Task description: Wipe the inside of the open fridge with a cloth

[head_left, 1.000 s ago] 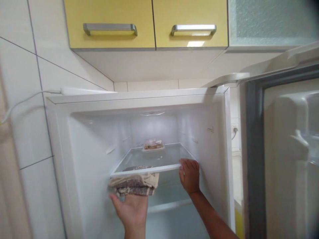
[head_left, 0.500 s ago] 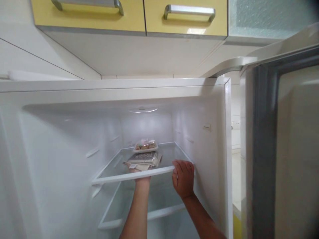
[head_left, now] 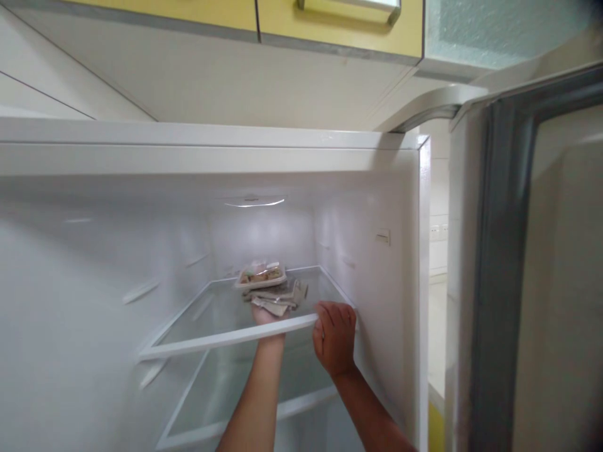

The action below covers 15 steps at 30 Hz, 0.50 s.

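Note:
My left hand (head_left: 269, 314) reaches in below the front rim of the upper fridge shelf (head_left: 226, 341) and shows partly through the glass. A folded grey and beige cloth (head_left: 277, 300) lies over its fingers, apparently against the underside of the glass; the fingertips are hidden by it. My right hand (head_left: 335, 333) is closed around the white front rim near its right end. Above the cloth, toward the back of the shelf, sits a white tray of food under clear wrap (head_left: 261, 275).
A lower glass shelf (head_left: 202, 433) runs beneath my forearms. The open fridge door (head_left: 502, 263) stands on the right, below a hinge cover (head_left: 424, 113). Yellow cupboards (head_left: 339, 28) hang above the fridge. A light (head_left: 254, 202) is set in the fridge ceiling.
The cloth has shifted and crumpled in my left hand, its printed face now mostly out of sight. My right hand keeps its hold on the rim. The view has moved closer and turned slightly.

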Available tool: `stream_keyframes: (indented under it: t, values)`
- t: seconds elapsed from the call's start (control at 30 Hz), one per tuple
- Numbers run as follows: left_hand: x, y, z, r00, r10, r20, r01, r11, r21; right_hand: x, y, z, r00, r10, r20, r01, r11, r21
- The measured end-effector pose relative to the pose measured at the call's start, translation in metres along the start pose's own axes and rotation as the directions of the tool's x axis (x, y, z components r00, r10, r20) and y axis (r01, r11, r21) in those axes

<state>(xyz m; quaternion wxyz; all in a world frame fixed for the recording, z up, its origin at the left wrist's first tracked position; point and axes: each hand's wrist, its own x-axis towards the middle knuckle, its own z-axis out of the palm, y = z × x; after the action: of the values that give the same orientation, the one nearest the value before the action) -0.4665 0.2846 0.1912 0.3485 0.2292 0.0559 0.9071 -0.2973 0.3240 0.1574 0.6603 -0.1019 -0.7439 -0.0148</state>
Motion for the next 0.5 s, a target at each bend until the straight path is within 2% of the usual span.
stream_keyframes:
  t: [0.1, 0.17, 0.23, 0.3, 0.33, 0.37, 0.43, 0.5]
  values:
    - [-0.032, 0.003, -0.009, 0.996, 0.000, -0.084, -0.001, 1.000, -0.011, 0.000, 0.000, -0.001, 1.000, 0.002, 0.014, -0.002, 1.000, -0.002]
    - [-0.062, 0.004, -0.019, 0.996, -0.014, -0.083, 0.013, 1.000, -0.016, 0.000, 0.000, -0.001, 1.000, 0.002, 0.026, -0.002, 1.000, 0.006]
    - [-0.095, 0.004, -0.029, 0.995, -0.064, 0.072, 0.068, 0.996, -0.059, 0.000, -0.001, -0.002, 1.000, -0.001, 0.022, 0.001, 1.000, 0.016]
    - [-0.126, 0.006, -0.037, 0.959, -0.115, 0.258, 0.143, 0.986, -0.089, 0.001, -0.002, -0.003, 1.000, 0.004, 0.007, -0.004, 1.000, 0.023]
    - [-0.139, 0.007, -0.040, 0.942, -0.126, 0.310, 0.163, 0.982, -0.099, 0.001, -0.003, -0.004, 1.000, 0.010, 0.001, -0.010, 1.000, 0.029]
    - [-0.149, 0.008, -0.041, 0.934, -0.122, 0.335, 0.165, 0.981, -0.102, 0.002, -0.004, -0.005, 1.000, 0.018, -0.002, -0.018, 0.999, 0.038]
    - [-0.159, 0.011, -0.038, 0.943, -0.105, 0.317, 0.140, 0.986, -0.089, 0.002, -0.005, -0.006, 0.999, 0.037, 0.004, -0.038, 0.997, 0.061]
    - [-0.155, 0.010, -0.029, 0.962, -0.099, 0.255, 0.115, 0.992, -0.048, 0.003, -0.007, -0.007, 0.998, 0.058, 0.013, -0.059, 0.995, 0.082]
